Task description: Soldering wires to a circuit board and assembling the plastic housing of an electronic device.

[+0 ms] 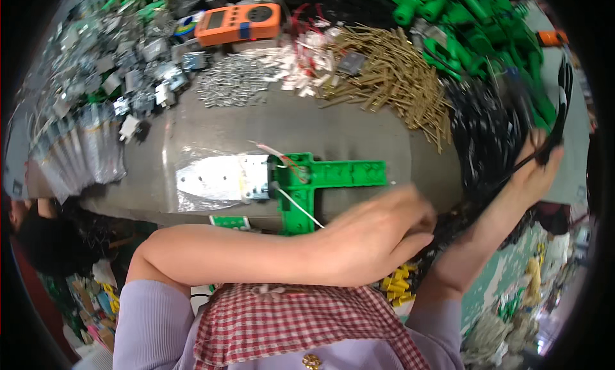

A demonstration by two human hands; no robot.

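My right hand [540, 164], at the right edge of the table, grips a black cable [565, 91] that loops above it and trails down toward the left. My left hand [387, 226] is in front of the green housing, its fingers curled in and smeared by motion; whatever they may hold is hidden. Beyond it lies an open T-shaped green plastic housing [346, 172], with a red wire and a white wire [300, 206] coming out. A flat, pointed metal plate [208, 179] joins its left end, over clear plastic film.
At the back are metal parts [138, 69], an orange multimeter [238, 24], small silver pins [232, 80], brass-coloured rods [391, 69] and green housings [474, 24]. Black cables [483, 130] are heaped at right; clear plastic sleeves [80, 152] lie left. Yellow pieces [398, 285] sit below the table edge.
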